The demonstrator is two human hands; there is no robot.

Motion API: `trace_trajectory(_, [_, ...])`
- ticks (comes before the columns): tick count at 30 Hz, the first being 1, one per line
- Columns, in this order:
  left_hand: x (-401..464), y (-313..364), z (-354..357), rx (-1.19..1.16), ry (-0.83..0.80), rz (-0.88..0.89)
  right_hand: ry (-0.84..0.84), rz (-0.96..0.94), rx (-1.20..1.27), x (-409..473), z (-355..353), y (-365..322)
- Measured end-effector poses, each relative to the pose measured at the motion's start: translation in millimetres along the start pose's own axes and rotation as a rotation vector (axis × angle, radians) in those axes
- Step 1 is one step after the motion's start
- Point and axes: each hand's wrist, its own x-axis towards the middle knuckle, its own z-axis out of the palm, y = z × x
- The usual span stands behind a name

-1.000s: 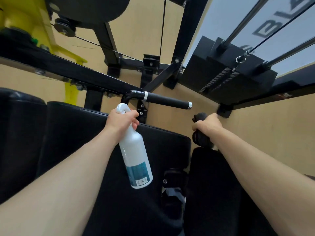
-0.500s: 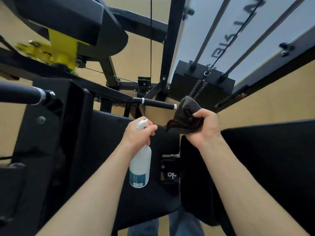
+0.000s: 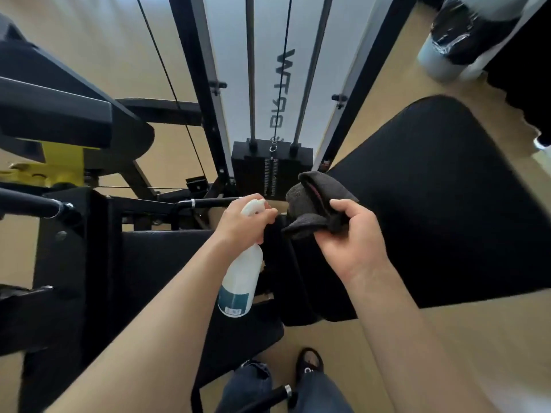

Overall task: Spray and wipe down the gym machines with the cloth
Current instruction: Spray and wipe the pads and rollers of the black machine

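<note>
My left hand (image 3: 243, 223) grips the neck of the spray bottle (image 3: 241, 277), fingers curled round the white trigger head, and the bottle hangs down below my fist over the black seat pad (image 3: 167, 263). My right hand (image 3: 347, 236) sits just beside it, palm turned up, pinching the dark cloth (image 3: 316, 201) between thumb and curled fingers, so the cloth bunches up above my fingertips. Beyond both hands stands the weight stack (image 3: 253, 165), and a big black pad (image 3: 447, 198) lies right of my right hand.
</note>
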Motion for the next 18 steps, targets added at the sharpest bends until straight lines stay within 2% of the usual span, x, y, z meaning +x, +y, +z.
trace_trajectory(4, [-24, 34, 31, -0.016, 0.001, 0.049, -0.055, -0.065, 0.043, -44, -19, -46])
trace_trajectory(14, [-78, 88, 123, 0.099, -0.035, 0.134, -0.158, -0.523, 0.166, -100, -67, -167])
trace_trajectory(18, [-90, 94, 144, 0.121, -0.014, 0.147, -0.207, -0.606, 0.248, -114, -88, -203])
